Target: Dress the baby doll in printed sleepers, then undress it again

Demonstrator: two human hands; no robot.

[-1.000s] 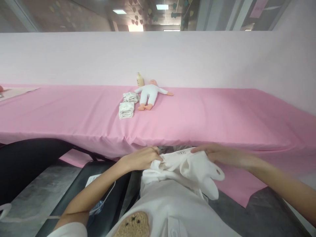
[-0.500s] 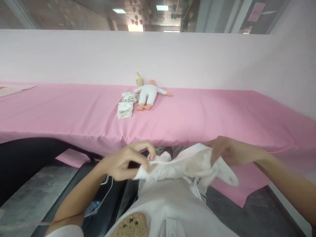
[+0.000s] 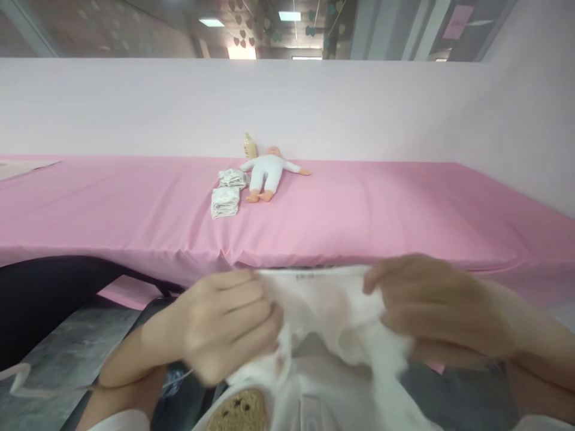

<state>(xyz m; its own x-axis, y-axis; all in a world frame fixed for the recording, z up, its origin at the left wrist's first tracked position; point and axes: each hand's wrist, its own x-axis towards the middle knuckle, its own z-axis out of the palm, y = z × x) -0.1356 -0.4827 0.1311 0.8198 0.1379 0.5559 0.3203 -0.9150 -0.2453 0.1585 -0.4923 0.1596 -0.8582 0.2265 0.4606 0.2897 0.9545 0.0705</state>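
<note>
Basically, the step in hand looks like opening out and straightening a white cloth [image 3: 326, 290] held between two hands. Cloth is over the person's lap, just in front of the near edge of the pink-covered table [image 3: 404, 209]. Left hand [image 3: 233, 320]: fingers curled, apparently clamped on the cloth's left edge. Right hand [image 3: 426, 302]: apparently pinching the right end of the upper edge, thumb side toward the cloth. Both blurred, so exact fingertip contact can't be told. Hands well apart, upper edge drawn out nearly straight between them, small dark print near its middle, too smeared to read. Lower part sags in loose folds, a hollow showing at the center; right side hangs down.

Next move, as a judgement: it calls for a firm pinch at both ends, even tension along the edge, and attention to the slack below so folds don't bunch or twist.

On the table's far side: a doll [image 3: 267, 170] in white, lying on its back, feet toward the near side. Pale yellow bottle [image 3: 250, 146] just left of its head, by the wall [image 3: 381, 108]. Folded cloths [image 3: 225, 202] sit left of its legs. Black chair [image 3: 49, 299] at near left.
</note>
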